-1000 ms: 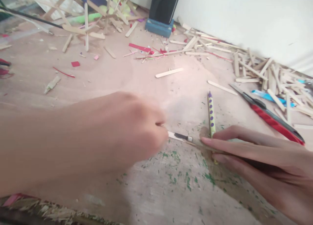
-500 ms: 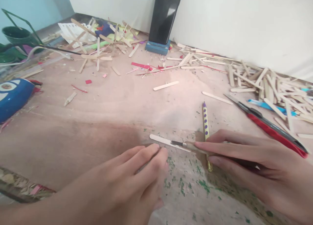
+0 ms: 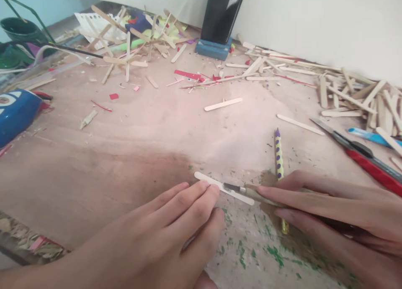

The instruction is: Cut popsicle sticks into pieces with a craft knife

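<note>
A pale wooden craft stick [image 3: 240,195] lies slantwise on the table. My left hand [image 3: 176,222] presses its fingertips on the stick, fingers close together and bent over it. In my right hand [image 3: 333,209] is a slim craft knife [image 3: 259,194] with a beige handle, a short silver collar and a dark tip, pinched between thumb and fingers. The dark tip touches the stick just right of my left fingertips. Under the right hand lies a yellow pencil with purple dots [image 3: 279,157], partly hidden by the fingers.
A red and black utility knife [image 3: 367,155] lies at the right, near a heap of craft sticks [image 3: 354,96]. A black phone [image 3: 221,17] leans in a blue stand [image 3: 213,49] at the back. Green flakes [image 3: 276,255] litter the front. A blue object [image 3: 19,113] sits at the left.
My left fingertips have moved onto the craft stick, whose right end now shows lower. The knife tip stays at the stick. The view has shifted slightly, so the background sits differently.
</note>
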`<state>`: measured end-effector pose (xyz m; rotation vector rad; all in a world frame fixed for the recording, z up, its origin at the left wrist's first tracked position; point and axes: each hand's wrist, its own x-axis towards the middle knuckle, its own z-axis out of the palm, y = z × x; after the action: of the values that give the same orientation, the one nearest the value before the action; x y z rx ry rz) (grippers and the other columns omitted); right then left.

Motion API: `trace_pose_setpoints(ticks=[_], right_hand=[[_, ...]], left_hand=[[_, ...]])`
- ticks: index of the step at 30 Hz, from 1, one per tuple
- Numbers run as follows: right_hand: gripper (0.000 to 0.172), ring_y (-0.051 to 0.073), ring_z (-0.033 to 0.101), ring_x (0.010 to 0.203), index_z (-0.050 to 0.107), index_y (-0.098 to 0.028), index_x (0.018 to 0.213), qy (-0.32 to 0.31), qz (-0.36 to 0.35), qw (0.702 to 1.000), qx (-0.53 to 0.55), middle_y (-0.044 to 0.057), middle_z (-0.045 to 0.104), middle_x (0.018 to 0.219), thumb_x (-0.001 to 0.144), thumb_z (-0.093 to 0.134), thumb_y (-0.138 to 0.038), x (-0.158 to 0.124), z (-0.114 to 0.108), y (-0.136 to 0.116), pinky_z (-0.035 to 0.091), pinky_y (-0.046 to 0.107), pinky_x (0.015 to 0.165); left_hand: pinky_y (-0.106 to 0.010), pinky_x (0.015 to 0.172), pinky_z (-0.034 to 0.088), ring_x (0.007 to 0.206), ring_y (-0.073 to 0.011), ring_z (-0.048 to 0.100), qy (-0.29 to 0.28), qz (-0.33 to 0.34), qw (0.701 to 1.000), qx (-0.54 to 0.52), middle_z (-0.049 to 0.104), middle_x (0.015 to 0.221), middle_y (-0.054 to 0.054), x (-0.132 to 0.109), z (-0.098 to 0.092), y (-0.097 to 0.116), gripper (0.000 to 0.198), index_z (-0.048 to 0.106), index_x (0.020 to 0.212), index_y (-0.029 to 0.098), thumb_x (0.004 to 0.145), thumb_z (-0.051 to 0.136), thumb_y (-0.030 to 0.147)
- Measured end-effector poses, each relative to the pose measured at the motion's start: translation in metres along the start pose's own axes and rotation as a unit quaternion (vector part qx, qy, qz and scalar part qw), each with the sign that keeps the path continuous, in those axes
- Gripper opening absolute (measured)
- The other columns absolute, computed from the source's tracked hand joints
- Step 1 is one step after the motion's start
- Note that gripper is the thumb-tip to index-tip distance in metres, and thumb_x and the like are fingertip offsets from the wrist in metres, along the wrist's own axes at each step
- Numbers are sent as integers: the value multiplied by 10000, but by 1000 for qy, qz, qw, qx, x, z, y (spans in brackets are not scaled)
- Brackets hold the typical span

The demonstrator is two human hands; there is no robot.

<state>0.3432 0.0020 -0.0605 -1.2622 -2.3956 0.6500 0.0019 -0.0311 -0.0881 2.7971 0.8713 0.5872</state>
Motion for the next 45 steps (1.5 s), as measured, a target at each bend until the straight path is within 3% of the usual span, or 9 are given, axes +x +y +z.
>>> trace_pose_setpoints(ticks=[8,13,20,26,33,45], right_hand=[[474,172,872,981,696,-591,1639,-33,-10,998,54,-53,849,1222,1186,683,-452,4,3,3,715,195,787],[482,138,856,926,701,-573,1644,-26,-24,997,66,-39,838,1206,1191,680,-411,6,5,3,682,155,759],[484,81,815,813,678,-589,1657,-10,-40,999,34,-22,772,1222,1223,580,-398,0,7,3,615,100,629],[457,98,829,962,690,-551,1625,-16,-46,999,10,-25,771,1265,1228,554,-371,-2,8,1,641,114,763],[523,110,829,925,620,-518,1723,-27,-53,998,6,3,759,1332,1231,544,-361,-4,10,2,662,138,768],[489,126,833,1142,637,-473,1669,-12,-72,997,-25,-3,741,1417,1234,504,-295,-5,15,0,659,146,907]], left_hand=[[-422,1422,475,1584,-297,668,3,-9,1000,-10,745,1650,-140,0,3,2,457,730,1500,114,1300,428,392],[-409,1436,446,1604,-285,655,-1,-3,1000,-8,750,1648,-124,0,-3,0,450,735,1482,123,1306,423,396],[-441,1375,513,1586,-304,678,-31,12,999,21,739,1660,-136,3,-2,-3,486,701,1504,110,1322,338,378],[-434,1385,503,1586,-304,678,-34,5,999,14,737,1662,-133,2,-5,2,461,706,1502,107,1314,362,349],[-449,1389,507,1593,-317,674,-31,6,999,19,733,1664,-151,1,-1,-3,464,692,1523,94,1309,365,344],[-450,1408,494,1622,-313,649,-31,2,999,4,715,1694,-138,4,-7,1,455,696,1533,108,1304,403,370]])
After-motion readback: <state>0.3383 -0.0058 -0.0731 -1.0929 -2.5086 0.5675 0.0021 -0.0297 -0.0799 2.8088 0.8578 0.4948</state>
